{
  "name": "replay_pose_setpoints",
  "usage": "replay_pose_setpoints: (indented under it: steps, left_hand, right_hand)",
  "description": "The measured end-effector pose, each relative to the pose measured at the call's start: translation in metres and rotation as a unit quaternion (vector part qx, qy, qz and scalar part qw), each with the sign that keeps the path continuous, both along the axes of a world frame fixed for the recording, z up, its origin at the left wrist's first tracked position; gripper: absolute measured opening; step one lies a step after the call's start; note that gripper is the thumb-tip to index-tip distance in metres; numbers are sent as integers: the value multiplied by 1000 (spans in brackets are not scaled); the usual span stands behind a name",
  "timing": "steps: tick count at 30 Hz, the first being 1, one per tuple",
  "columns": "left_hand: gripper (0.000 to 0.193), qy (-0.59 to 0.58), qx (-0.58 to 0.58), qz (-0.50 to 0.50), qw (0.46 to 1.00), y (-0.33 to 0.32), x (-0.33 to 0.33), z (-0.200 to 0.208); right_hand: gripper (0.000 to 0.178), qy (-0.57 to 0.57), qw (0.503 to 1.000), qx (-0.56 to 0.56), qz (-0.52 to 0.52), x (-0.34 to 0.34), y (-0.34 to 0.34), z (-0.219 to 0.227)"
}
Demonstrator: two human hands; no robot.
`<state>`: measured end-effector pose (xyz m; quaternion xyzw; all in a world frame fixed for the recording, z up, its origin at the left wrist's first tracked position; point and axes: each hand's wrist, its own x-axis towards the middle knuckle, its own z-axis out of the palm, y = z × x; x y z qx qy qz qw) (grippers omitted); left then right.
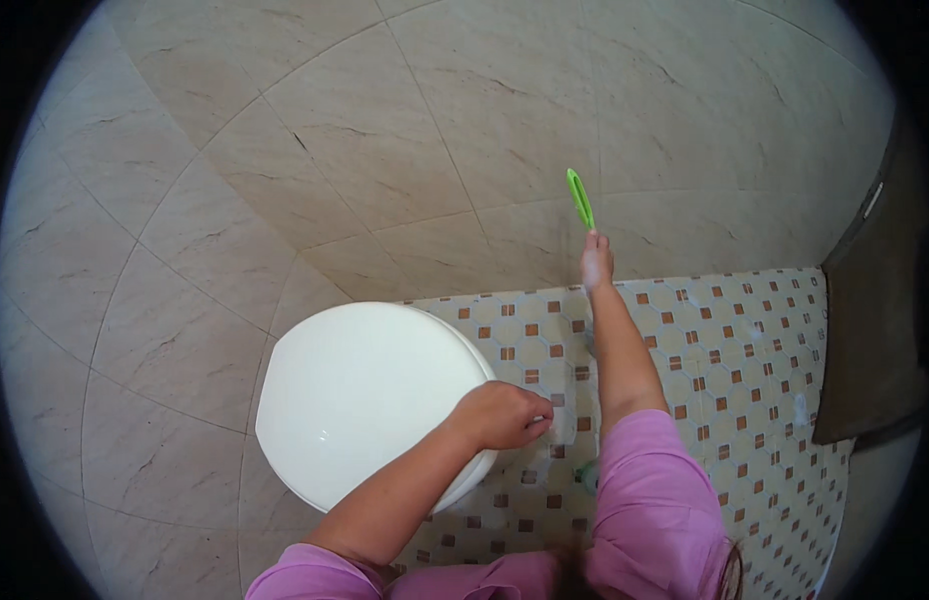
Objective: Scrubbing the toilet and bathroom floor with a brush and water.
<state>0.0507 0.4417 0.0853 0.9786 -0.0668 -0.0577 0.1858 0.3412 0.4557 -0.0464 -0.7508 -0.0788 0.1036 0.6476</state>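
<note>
Right hand (597,262) reaching far forward, arm nearly straight, fingers clenched around the lower end of a green brush (581,198). Brush held upright and pressed against the beige marble-look wall tiles (415,130), just above the line where wall meets floor; long grip and outstretched arm apparently chosen to reach the wall without stepping closer. Bristle side not clearly visible, too thin at this angle to say which face touches the tile.

Left hand (505,415) curled closed at the right edge of the white toilet lid (370,395), knuckles up, fingertips tucked toward the rim. Probably gripping or bracing there for balance while leaning forward, though whether anything small is held in it cannot be told. Lid down and closed, giving a firm, flat edge to lean on.

Patterned floor (725,350) with small brown and blue squares, showing pale wet-looking streaks near the right arm, seemingly from water or cleaner. Small green object (589,478) on the floor just beside the pink sleeve (650,500), partly hidden, kind not clear. Dark door or panel (875,320) standing at the right edge, well apart from both hands.
</note>
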Motion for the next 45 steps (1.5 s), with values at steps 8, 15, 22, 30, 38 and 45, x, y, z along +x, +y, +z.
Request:
replay_pose_setpoints:
  steps: [8,15,22,30,38,45]
  left_hand:
    - [20,71,7,18,997,6,0,13]
    - [37,229,102,-40,967,-21,25,3]
    - [49,288,89,-215,929,-128,14,-85]
    - [25,242,10,-116,963,-126,14,-126]
    - [32,67,-59,-189,978,-117,27,-30]
    - [23,1,3,-164,986,-101,32,15]
  right_hand:
    - [27,102,989,101,-20,-38,-188,22]
    - [36,17,994,-105,29,-117,-410,-131]
    - [62,76,827,-557,22,-205,-400,-103]
    - [89,-42,926,-234,292,-232,-326,-110]
    - [67,75,941,-61,324,-234,-289,-50]
    - [65,-87,955,8,284,-229,-277,-28]
